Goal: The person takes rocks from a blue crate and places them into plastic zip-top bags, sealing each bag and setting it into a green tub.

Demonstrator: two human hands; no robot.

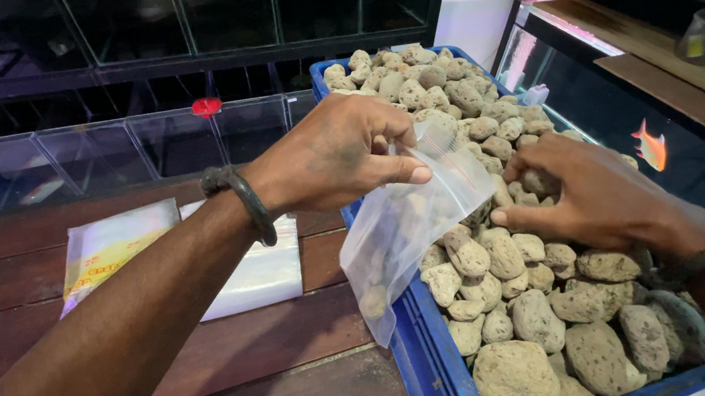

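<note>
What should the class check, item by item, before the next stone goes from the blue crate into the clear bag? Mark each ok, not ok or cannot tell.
1. Left hand pinches the clear bag at its top edge: ok.
2. Bag mouth open wide enough: cannot tell.
3. Right hand rests on the stones in the blue crate: ok.
4. Stone secured in the right grip: cannot tell.
5. Bag hangs beside the crate's near wall, some stones already inside: ok.
6. Crate fully supported by the wooden table: cannot tell.

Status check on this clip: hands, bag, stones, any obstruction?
Left hand pinching clear plastic bag open at its top. Right hand down on the stones in blue crate. Some stones in bag. Nothing blocking.
</note>
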